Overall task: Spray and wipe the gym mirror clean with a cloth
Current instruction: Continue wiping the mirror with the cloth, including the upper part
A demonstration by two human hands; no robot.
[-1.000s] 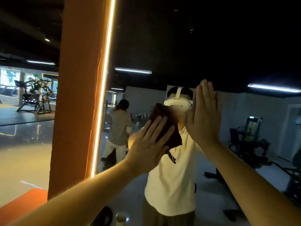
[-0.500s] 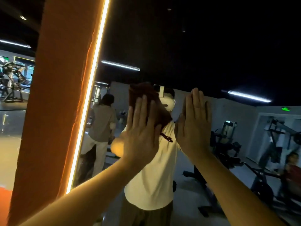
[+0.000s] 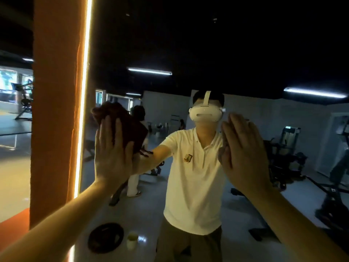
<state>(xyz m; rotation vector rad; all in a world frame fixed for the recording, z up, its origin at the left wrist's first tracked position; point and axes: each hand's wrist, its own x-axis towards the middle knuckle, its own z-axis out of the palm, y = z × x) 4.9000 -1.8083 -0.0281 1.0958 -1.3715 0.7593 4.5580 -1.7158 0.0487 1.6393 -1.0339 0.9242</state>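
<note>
The gym mirror fills the middle and right of the view, reflecting a person in a white shirt and a dim gym. My left hand presses a dark brown cloth flat against the glass near the mirror's left edge, fingers straight and pointing up. My right hand lies flat on the glass to the right, fingers straight, holding nothing. A small white bottle, possibly the sprayer, shows low in the mirror on the floor.
An orange pillar with a lit strip borders the mirror on the left. A dark weight plate shows low in the mirror. Reflected gym machines stand at the right. More machines stand far left.
My left hand has slid the cloth leftward across the glass toward the lit edge. My right hand has stayed flat on the mirror.
</note>
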